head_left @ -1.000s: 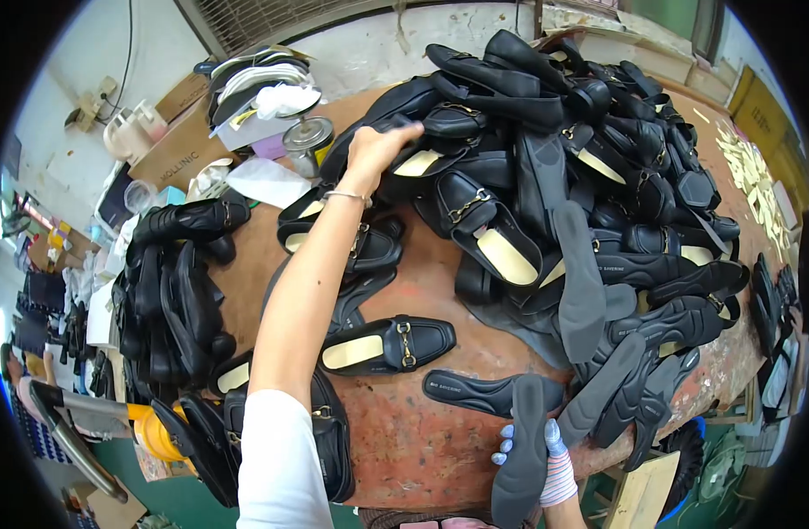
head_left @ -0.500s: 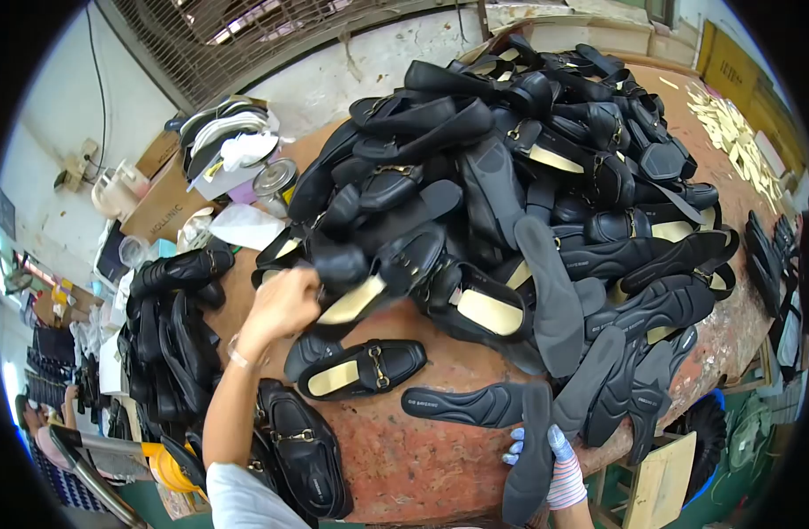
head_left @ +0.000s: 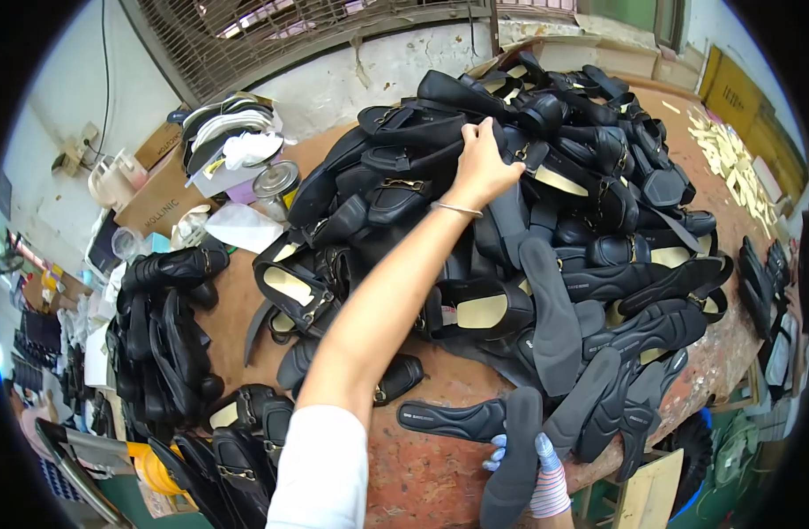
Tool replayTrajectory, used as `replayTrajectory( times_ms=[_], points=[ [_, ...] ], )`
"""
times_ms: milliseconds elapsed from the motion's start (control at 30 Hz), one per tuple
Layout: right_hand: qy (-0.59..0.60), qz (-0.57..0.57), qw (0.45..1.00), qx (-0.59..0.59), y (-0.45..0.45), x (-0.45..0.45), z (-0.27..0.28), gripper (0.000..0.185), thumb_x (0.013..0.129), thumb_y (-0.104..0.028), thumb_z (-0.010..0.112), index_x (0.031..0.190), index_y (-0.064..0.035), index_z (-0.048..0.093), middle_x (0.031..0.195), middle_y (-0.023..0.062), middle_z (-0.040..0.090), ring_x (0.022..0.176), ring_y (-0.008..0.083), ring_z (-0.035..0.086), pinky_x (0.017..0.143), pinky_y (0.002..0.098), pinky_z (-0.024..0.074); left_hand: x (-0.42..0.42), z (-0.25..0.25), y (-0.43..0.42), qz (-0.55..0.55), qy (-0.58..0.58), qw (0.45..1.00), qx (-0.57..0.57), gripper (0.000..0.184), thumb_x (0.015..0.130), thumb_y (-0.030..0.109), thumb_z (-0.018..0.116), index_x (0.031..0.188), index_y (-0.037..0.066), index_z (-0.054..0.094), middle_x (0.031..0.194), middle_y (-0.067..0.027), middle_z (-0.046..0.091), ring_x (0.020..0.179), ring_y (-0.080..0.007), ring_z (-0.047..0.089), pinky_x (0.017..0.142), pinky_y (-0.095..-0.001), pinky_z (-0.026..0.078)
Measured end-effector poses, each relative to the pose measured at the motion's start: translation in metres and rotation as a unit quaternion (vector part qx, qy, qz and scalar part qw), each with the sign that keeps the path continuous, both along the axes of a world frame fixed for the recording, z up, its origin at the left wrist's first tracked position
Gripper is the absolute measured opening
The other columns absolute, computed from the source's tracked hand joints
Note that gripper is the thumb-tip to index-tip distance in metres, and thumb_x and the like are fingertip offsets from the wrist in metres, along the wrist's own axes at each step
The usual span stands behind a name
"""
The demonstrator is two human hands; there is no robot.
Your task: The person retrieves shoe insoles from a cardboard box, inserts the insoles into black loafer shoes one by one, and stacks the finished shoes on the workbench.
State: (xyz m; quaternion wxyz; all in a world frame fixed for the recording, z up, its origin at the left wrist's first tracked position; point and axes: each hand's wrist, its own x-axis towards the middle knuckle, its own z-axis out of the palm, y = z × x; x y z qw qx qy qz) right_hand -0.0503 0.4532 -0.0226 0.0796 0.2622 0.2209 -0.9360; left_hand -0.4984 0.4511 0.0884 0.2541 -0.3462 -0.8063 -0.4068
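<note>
My left hand (head_left: pixel 485 167), bare with a bracelet at the wrist, reaches across the heap of black shoes (head_left: pixel 598 137). Its fingers curl over the end of a black loafer (head_left: pixel 422 134) near the top, the thumb sticking out to the right. At the front edge, my right hand (head_left: pixel 532 454), in a striped glove with bluish fingertips, is closed around a dark grey insole (head_left: pixel 513 458) held upright. Beside it another black insole (head_left: pixel 451 420) lies flat on the table. My left forearm partly covers a loafer with a gold buckle (head_left: pixel 400 379).
More insoles (head_left: pixel 589 401) overlap along the right front of the worn red table (head_left: pixel 395 480). Black shoes (head_left: pixel 166 344) are stacked at the left. Behind them stand a cardboard box (head_left: pixel 166 207) and a tin (head_left: pixel 276 181). Pale strips (head_left: pixel 735 159) lie at the far right.
My left hand has moved from a loafer at the heap's near left up and right to its top. That loafer now rests on the heap's left side. The right hand still holds the insole.
</note>
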Motion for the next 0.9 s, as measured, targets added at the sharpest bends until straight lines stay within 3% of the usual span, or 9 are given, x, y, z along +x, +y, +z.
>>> replayTrajectory(
  times_ms=[100, 233, 433, 500, 633, 700, 800, 867, 900],
  points=[
    [0.003, -0.016, 1.000, 0.005, 0.005, 0.015, -0.004, 0.072, 0.090, -0.050, 0.065, 0.133, 0.0057, 0.047, 0.113, 0.0213, 0.063, 0.092, 0.0321, 0.065, 0.089, 0.0543, 0.0529, 0.046, 0.023, -0.003, 0.101, -0.147, 0.984, -0.008, 0.077, 0.070, 0.049, 0.081, 0.120, -0.005, 0.060, 0.117, -0.0231, 0.062, 0.109, -0.0366, 0.061, 0.093, -0.0427, 0.050],
    [0.016, -0.025, 0.999, 0.020, 0.011, 0.031, -0.008, 0.072, 0.090, -0.049, 0.066, 0.132, 0.0062, 0.047, 0.112, 0.0210, 0.063, 0.091, 0.0320, 0.065, 0.089, 0.0545, 0.0530, 0.095, 0.029, -0.090, 0.136, -0.007, 0.987, -0.087, 0.067, 0.066, 0.050, 0.084, 0.103, -0.001, 0.065, 0.097, -0.0188, 0.063, 0.092, -0.0380, 0.064, 0.078, -0.0438, 0.053],
    [0.027, -0.051, 0.998, 0.024, 0.028, 0.046, -0.020, 0.071, 0.091, -0.049, 0.066, 0.131, 0.0075, 0.049, 0.113, 0.0207, 0.064, 0.092, 0.0323, 0.066, 0.088, 0.0542, 0.0542, 0.166, 0.066, -0.228, 0.061, -0.066, 0.962, -0.258, 0.050, 0.060, 0.030, 0.090, 0.086, -0.001, 0.060, 0.082, -0.0103, 0.056, 0.080, -0.0312, 0.060, 0.071, -0.0400, 0.048],
    [0.027, -0.049, 0.998, 0.018, 0.029, 0.046, -0.023, 0.071, 0.091, -0.049, 0.065, 0.131, 0.0075, 0.049, 0.113, 0.0207, 0.064, 0.093, 0.0321, 0.067, 0.089, 0.0536, 0.0545, 0.191, 0.087, -0.251, 0.091, -0.112, 0.898, -0.415, 0.048, 0.055, 0.026, 0.090, 0.084, 0.002, 0.060, 0.084, -0.0093, 0.056, 0.084, -0.0319, 0.060, 0.071, -0.0406, 0.048],
    [0.018, -0.053, 0.998, 0.024, 0.031, 0.043, -0.019, 0.069, 0.092, -0.048, 0.064, 0.131, 0.0076, 0.050, 0.113, 0.0208, 0.064, 0.093, 0.0313, 0.067, 0.089, 0.0516, 0.0553, 0.190, 0.077, -0.301, 0.185, -0.101, 0.846, -0.489, 0.043, 0.055, 0.021, 0.088, 0.087, 0.005, 0.065, 0.095, -0.0085, 0.063, 0.091, -0.0325, 0.062, 0.079, -0.0415, 0.050],
    [0.016, -0.039, 0.998, 0.040, 0.031, 0.040, -0.013, 0.068, 0.093, -0.047, 0.063, 0.131, 0.0079, 0.050, 0.113, 0.0208, 0.065, 0.092, 0.0307, 0.067, 0.089, 0.0501, 0.0557, 0.182, 0.071, -0.299, 0.241, -0.101, 0.819, -0.511, 0.041, 0.057, 0.021, 0.087, 0.089, 0.005, 0.066, 0.099, -0.0084, 0.065, 0.093, -0.0326, 0.062, 0.081, -0.0419, 0.050],
    [0.019, -0.041, 0.998, 0.037, 0.030, 0.036, -0.017, 0.065, 0.094, -0.045, 0.062, 0.130, 0.0081, 0.051, 0.114, 0.0207, 0.065, 0.092, 0.0301, 0.068, 0.088, 0.0478, 0.0559, 0.166, 0.092, -0.256, 0.181, -0.036, 0.878, -0.442, 0.027, 0.065, 0.017, 0.080, 0.085, 0.005, 0.067, 0.101, -0.0129, 0.066, 0.096, -0.0329, 0.062, 0.082, -0.0413, 0.051],
    [0.015, -0.038, 0.998, 0.038, 0.029, 0.036, -0.015, 0.064, 0.095, -0.045, 0.062, 0.129, 0.0082, 0.052, 0.114, 0.0206, 0.065, 0.092, 0.0299, 0.068, 0.088, 0.0466, 0.0560, 0.159, 0.099, -0.190, 0.159, 0.182, 0.862, -0.445, 0.023, 0.071, 0.017, 0.077, 0.087, 0.002, 0.068, 0.097, -0.0138, 0.066, 0.094, -0.0325, 0.063, 0.082, -0.0406, 0.052],
    [0.015, -0.035, 0.998, 0.044, 0.027, 0.035, -0.013, 0.063, 0.095, -0.045, 0.061, 0.128, 0.0084, 0.053, 0.114, 0.0203, 0.066, 0.092, 0.0295, 0.068, 0.088, 0.0450, 0.0559, 0.155, 0.095, -0.153, 0.156, 0.149, 0.889, -0.404, 0.024, 0.074, 0.019, 0.076, 0.087, 0.001, 0.068, 0.096, -0.0144, 0.065, 0.093, -0.0321, 0.063, 0.080, -0.0395, 0.053]
  ],
)
